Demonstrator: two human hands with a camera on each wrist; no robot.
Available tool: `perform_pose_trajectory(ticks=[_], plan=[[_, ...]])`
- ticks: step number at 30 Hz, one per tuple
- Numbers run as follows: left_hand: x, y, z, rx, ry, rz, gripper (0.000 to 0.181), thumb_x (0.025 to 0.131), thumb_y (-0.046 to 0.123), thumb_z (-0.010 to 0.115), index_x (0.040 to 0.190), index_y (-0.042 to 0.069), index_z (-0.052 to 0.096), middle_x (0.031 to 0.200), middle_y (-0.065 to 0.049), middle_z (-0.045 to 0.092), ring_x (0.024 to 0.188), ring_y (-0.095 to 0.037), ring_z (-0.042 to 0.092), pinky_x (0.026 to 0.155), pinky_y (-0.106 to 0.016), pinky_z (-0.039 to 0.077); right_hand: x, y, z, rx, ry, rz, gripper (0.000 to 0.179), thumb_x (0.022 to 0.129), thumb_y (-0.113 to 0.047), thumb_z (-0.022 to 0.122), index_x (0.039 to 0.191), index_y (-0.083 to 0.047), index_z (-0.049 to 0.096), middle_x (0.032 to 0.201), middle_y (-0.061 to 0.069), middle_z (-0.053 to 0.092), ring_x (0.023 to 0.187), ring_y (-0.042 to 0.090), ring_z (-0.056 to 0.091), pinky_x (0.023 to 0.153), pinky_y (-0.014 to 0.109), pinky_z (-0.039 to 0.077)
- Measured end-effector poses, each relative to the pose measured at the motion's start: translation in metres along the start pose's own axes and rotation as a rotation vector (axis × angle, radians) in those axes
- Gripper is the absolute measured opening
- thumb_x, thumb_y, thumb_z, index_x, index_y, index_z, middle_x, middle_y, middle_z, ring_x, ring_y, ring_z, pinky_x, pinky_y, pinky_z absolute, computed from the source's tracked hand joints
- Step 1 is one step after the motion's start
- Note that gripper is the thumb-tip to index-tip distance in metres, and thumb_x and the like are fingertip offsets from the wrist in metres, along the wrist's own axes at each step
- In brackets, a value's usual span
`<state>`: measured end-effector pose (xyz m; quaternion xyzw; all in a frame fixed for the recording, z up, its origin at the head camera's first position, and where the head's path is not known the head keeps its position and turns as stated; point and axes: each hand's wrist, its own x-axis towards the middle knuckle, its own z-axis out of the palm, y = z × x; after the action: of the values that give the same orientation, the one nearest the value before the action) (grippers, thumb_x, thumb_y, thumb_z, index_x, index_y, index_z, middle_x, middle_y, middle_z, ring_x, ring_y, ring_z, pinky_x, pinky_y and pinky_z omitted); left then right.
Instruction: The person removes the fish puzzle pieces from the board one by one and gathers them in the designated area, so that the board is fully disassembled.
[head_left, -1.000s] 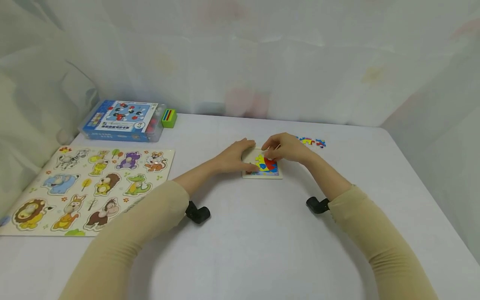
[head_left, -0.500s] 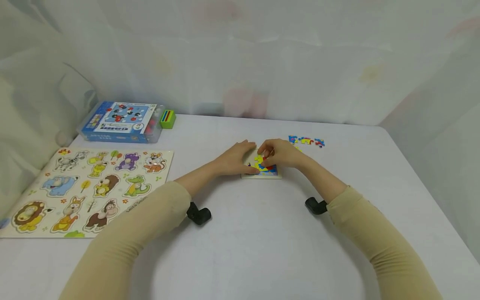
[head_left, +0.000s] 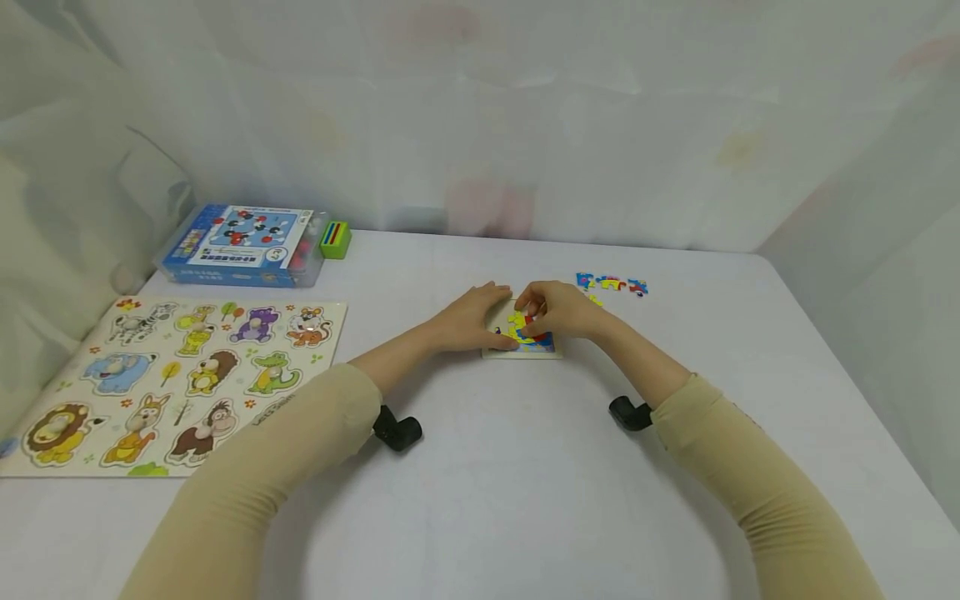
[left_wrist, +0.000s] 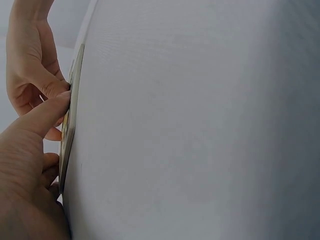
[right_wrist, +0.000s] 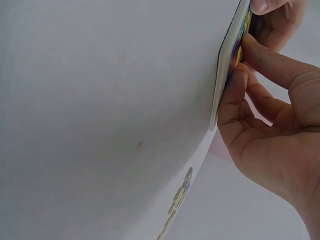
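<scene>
A small square jigsaw board (head_left: 522, 356) with a pale frame lies mid-table, partly filled with yellow, blue and red pieces. My left hand (head_left: 467, 321) holds it from the left, thumb over the front part and fingers at the left and back edge; the left wrist view shows this thumb (left_wrist: 56, 107) on the board's top. Over the board's right half, my right hand (head_left: 562, 308) pinches a red puzzle piece (head_left: 529, 319) between thumb and fingers, down at the board's surface. Fingers hide much of that piece. In the right wrist view the fingertips (right_wrist: 239, 77) touch the board's face.
Loose puzzle pieces (head_left: 611, 284) lie just behind the right hand. At the left is a large animal peg puzzle (head_left: 247, 333). Behind that stand a blue-labelled plastic case (head_left: 251, 242) and a small green box (head_left: 336, 240). Fabric walls border the table's back and sides.
My right hand has shifted slightly left and lower with the red piece, bringing it down onto the board. More loose pieces show behind it. The left hand stays nearly still.
</scene>
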<state>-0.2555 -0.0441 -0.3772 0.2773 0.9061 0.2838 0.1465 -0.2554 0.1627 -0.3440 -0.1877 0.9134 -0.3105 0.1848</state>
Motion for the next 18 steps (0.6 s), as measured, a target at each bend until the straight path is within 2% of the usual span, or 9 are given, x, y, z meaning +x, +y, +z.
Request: perform_pose_trajectory(ticks=[11, 18], plan=[[0.0003, -0.0003, 0.0006, 0.006, 0.003, 0.001, 0.091, 0.083, 0.051, 0.072, 0.155, 0.010, 0.032, 0.165, -0.011, 0.026, 0.156, -0.033, 0.015, 0.127, -0.055, 0.017, 0.0001, -0.0008, 0.0006, 0.003, 0.007, -0.002, 0.037, 0.083, -0.011, 0.077, 0.116, -0.005, 0.061, 0.098, 0.007, 0.059, 0.089, 0.020, 0.053, 0.077, 0.025, 0.045], [0.0005, -0.0001, -0.0002, 0.013, 0.003, 0.013, 0.091, 0.084, 0.050, 0.072, 0.154, 0.008, 0.032, 0.164, -0.010, 0.029, 0.157, -0.031, 0.014, 0.129, -0.050, 0.013, -0.0006, -0.0015, 0.0007, 0.007, 0.005, -0.006, 0.038, 0.084, -0.010, 0.077, 0.116, -0.004, 0.060, 0.101, 0.009, 0.060, 0.090, 0.020, 0.054, 0.077, 0.024, 0.046]])
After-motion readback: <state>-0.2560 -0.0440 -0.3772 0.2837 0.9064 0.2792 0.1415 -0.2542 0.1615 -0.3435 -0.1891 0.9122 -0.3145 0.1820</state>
